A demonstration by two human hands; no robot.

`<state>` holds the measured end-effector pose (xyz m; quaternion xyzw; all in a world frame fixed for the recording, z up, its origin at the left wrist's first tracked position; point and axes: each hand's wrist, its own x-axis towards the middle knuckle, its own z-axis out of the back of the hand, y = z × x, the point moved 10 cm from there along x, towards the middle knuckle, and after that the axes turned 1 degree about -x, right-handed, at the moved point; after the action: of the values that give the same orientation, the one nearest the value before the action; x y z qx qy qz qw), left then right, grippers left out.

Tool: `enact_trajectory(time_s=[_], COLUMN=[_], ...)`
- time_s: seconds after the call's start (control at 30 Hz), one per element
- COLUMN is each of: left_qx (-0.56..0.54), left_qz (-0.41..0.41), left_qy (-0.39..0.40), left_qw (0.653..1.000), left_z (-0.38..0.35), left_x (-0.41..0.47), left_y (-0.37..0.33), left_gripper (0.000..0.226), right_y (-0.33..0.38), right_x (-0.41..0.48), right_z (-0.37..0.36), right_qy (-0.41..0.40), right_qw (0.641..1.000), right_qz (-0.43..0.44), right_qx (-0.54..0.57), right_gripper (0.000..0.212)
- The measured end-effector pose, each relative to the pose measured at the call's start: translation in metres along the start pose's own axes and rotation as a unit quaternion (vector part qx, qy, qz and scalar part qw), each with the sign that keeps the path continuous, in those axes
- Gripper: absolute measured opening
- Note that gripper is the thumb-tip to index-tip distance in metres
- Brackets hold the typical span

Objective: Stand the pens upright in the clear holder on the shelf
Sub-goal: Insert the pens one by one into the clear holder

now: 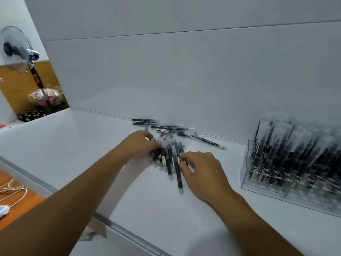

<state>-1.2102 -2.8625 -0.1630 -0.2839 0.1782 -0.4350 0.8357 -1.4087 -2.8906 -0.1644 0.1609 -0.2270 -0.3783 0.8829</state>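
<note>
Both forearms stretch out over the shelf (pixel 92 154) from the near edge. The left hand (pixel 138 145) has its fingers curled round the left side of a bundle of pens (pixel 170 159), cupping them together. The right hand (pixel 201 170) comes at the same bundle from the other side, fingers bent and their tips on the barrels; whether it pinches a single pen or only pushes the lot, I cannot tell, for the picture is smeared there.

The bundle lies flat on the shelf, to the left of the clear holder (pixel 245 182) and well apart from it; the barrels point roughly away from the person, and one sticks out nearer than the rest. Further back, left of the holder along the foot of the white back panel (pixel 184 71), loose pens (pixel 166 129) lie scattered at all angles. The holder is crowded with standing pens (pixel 295 154), leaning a little. Far to its left, off the shelf, stands a fan (pixel 16 48).

To my eye this is the gathering step: squaring a handful before any lift. Next the bundle wants a firm closed grip in one hand, a carry rightward to the holder, a turn to vertical, and a free slot found; space there looks tight, so feeding a few at a time seems wise.
</note>
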Motion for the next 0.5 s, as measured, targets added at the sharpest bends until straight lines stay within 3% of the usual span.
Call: enact_trajectory(time_s=[0.13,0.27,0.5], left_qx=[0.003,-0.017,-0.066], left_qz=[0.039,0.079,0.08], left_qy=[0.045,0.079,0.051], left_qw=[0.998,0.994,0.993], left_z=[-0.002,-0.006,-0.002], left_x=[0.02,0.024,0.022], left_y=[-0.002,-0.001,0.007], left_gripper=[0.041,0.034,0.024], right_y=[0.001,-0.006,-0.014], right_x=[-0.002,-0.002,0.001], right_z=[0.003,0.003,0.004], right_qy=[0.0,0.005,0.012], right_qw=[1.0,0.999,0.995], right_qz=[-0.002,-0.038,-0.073], right_qx=[-0.001,0.033,0.07], right_gripper=[0.025,0.02,0.021])
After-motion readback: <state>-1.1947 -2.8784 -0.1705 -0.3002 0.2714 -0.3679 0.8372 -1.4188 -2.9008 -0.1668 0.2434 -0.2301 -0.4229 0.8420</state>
